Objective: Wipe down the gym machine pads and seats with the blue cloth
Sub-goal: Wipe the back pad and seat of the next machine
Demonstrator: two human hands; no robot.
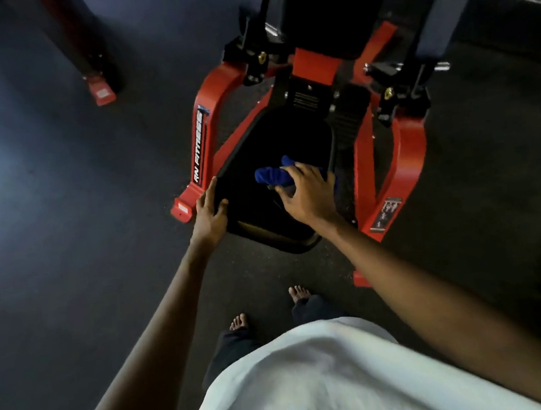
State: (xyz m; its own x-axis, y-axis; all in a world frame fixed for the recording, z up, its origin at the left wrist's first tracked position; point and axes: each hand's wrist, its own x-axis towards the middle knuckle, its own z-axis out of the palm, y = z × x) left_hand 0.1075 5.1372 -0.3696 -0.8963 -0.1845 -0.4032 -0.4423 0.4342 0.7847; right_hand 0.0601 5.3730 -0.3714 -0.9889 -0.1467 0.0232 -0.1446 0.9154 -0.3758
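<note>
Your right hand [308, 193] grips the bunched blue cloth [270, 174] near the middle of the seat [245, 174]. Your left hand [210, 208] lies flat-fingered, bracing the seat's left edge. Flatten the cloth and sweep overlapping strokes to each seat edge.

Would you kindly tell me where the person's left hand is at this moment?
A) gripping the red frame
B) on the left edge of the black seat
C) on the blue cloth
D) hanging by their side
B: the left hand rests against the left edge of the black seat, while the right hand holds the blue cloth.
</note>
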